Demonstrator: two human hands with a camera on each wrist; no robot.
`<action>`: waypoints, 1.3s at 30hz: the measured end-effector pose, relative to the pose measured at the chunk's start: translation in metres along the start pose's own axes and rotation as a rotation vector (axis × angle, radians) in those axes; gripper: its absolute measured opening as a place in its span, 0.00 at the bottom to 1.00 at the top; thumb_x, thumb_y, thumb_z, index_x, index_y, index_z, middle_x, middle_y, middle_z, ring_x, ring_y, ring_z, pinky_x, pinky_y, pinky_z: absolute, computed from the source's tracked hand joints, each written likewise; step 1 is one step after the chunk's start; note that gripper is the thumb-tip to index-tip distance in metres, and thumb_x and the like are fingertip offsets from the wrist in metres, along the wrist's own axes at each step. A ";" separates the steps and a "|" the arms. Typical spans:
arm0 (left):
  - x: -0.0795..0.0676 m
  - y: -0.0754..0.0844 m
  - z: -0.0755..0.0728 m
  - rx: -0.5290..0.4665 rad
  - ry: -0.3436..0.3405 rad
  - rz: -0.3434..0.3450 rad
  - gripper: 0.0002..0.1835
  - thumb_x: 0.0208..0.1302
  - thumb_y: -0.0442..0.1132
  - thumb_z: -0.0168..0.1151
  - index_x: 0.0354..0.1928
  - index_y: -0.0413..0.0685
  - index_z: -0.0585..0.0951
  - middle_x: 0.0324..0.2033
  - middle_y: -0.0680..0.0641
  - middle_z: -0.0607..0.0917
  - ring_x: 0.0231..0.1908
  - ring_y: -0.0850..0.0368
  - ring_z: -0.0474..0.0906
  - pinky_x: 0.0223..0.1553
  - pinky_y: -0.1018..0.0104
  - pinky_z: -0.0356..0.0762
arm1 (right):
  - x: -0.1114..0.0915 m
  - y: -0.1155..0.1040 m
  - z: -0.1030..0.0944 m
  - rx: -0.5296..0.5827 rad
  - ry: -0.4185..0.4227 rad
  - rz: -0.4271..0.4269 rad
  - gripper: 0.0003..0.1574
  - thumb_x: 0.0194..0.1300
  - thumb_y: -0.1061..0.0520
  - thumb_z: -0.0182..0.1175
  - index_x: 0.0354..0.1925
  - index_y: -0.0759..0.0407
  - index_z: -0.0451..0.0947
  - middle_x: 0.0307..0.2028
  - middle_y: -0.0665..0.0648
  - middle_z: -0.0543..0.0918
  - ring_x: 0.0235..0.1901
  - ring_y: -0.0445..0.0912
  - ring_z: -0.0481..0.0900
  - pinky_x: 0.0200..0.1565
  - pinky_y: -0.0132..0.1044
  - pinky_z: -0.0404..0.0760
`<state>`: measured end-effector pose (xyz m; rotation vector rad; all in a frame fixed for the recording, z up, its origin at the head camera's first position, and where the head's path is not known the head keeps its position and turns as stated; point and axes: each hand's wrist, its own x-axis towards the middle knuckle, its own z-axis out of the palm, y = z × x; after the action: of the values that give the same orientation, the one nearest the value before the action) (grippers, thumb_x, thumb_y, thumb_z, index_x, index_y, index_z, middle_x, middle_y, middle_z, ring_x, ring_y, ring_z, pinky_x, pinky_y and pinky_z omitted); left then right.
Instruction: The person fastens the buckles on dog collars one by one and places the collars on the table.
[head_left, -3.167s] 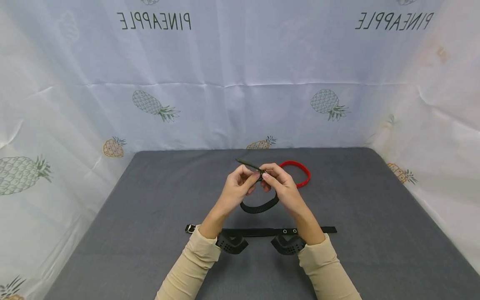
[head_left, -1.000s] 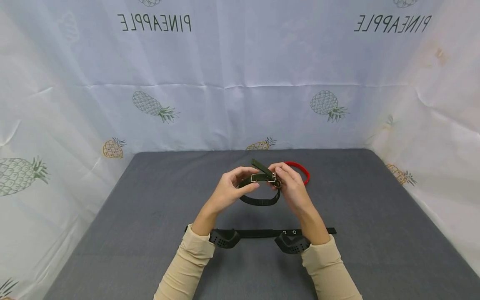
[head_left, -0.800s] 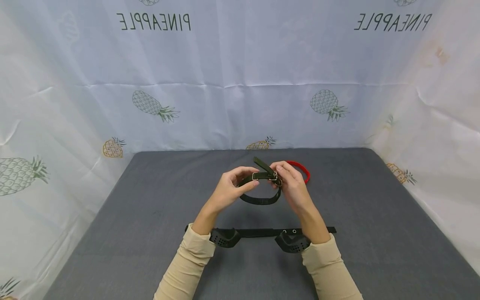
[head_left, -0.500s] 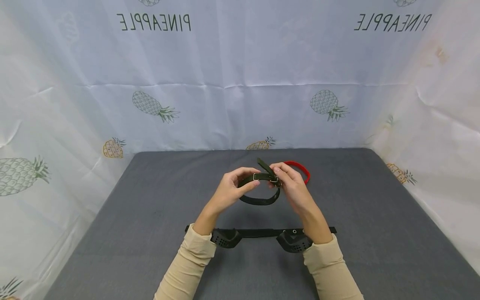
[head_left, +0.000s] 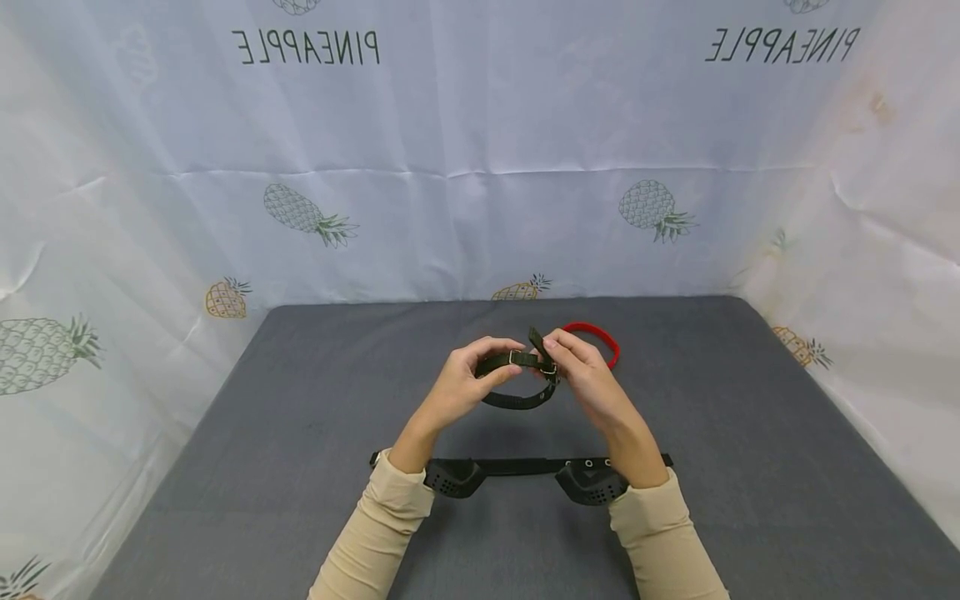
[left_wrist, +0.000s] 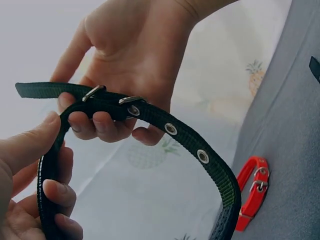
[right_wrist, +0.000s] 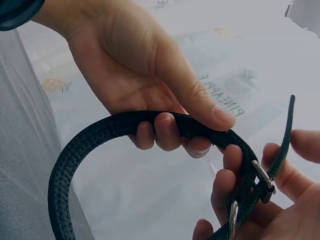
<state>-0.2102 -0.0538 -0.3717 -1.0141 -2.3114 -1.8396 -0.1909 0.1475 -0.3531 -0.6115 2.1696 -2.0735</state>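
Observation:
A dark green webbing collar (head_left: 517, 402), bent into a ring, hangs above the table between both hands. My left hand (head_left: 468, 383) grips the band at its left side, thumb inside, as the left wrist view shows. At the right, my right hand (head_left: 588, 379) holds the collar by its metal buckle (right_wrist: 262, 175). The loose strap end (left_wrist: 45, 90) sticks out past the buckle. A second metal ring (left_wrist: 131, 101) sits on the strap near metal eyelets (left_wrist: 171, 129). Parts of the band are hidden by fingers.
Behind the right hand a red collar (head_left: 611, 343) lies looped on the grey table (head_left: 300, 517). A black strap with eyelets (head_left: 517, 467) lies straight across the table below the forearms. Black perforated mounts (head_left: 453, 479) are on the wrists. A pineapple-print curtain (head_left: 480, 233) surrounds the table.
Since the earliest frame the hands have moved apart and the collar's ring has come into view. The strap end has swung from pointing left to standing more upright, close to the right fingers.

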 end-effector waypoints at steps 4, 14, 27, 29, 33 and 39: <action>0.000 0.000 0.000 -0.008 0.007 0.016 0.17 0.65 0.37 0.62 0.55 0.41 0.79 0.48 0.38 0.83 0.42 0.72 0.81 0.46 0.72 0.81 | -0.001 0.001 0.000 0.001 0.002 -0.023 0.16 0.77 0.49 0.43 0.33 0.51 0.72 0.33 0.44 0.76 0.38 0.42 0.77 0.48 0.38 0.75; -0.003 0.000 -0.001 -0.072 0.031 0.053 0.17 0.62 0.35 0.65 0.51 0.33 0.80 0.44 0.32 0.82 0.36 0.73 0.79 0.40 0.73 0.81 | -0.003 0.002 0.004 -0.013 -0.002 -0.133 0.16 0.74 0.57 0.48 0.26 0.51 0.70 0.27 0.43 0.70 0.34 0.40 0.70 0.42 0.33 0.71; -0.001 0.000 -0.003 -0.077 0.033 0.090 0.22 0.61 0.45 0.66 0.51 0.34 0.81 0.41 0.33 0.82 0.37 0.72 0.79 0.39 0.75 0.80 | -0.002 0.002 0.005 -0.011 0.017 -0.194 0.16 0.72 0.62 0.50 0.26 0.52 0.70 0.30 0.41 0.77 0.34 0.38 0.73 0.39 0.29 0.72; -0.002 0.000 -0.003 -0.073 0.027 0.093 0.24 0.61 0.47 0.66 0.51 0.34 0.82 0.40 0.34 0.82 0.36 0.72 0.78 0.38 0.75 0.79 | -0.003 0.003 0.006 -0.011 0.010 -0.210 0.16 0.71 0.63 0.51 0.26 0.51 0.71 0.32 0.40 0.79 0.35 0.37 0.74 0.40 0.28 0.74; -0.002 0.000 -0.003 -0.052 0.023 0.106 0.24 0.61 0.49 0.65 0.51 0.36 0.82 0.38 0.35 0.82 0.34 0.71 0.75 0.34 0.75 0.75 | -0.003 0.004 0.006 -0.008 -0.006 -0.237 0.16 0.70 0.65 0.51 0.27 0.50 0.73 0.34 0.39 0.80 0.35 0.36 0.75 0.42 0.27 0.75; -0.002 0.001 -0.004 -0.040 0.027 0.109 0.26 0.60 0.51 0.65 0.51 0.37 0.82 0.37 0.37 0.83 0.31 0.69 0.72 0.31 0.75 0.71 | -0.003 0.004 0.007 -0.006 -0.007 -0.250 0.14 0.70 0.64 0.52 0.27 0.51 0.73 0.34 0.40 0.80 0.35 0.37 0.74 0.41 0.29 0.74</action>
<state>-0.2099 -0.0582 -0.3703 -1.0891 -2.1665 -1.8533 -0.1871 0.1423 -0.3584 -0.9323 2.1957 -2.1755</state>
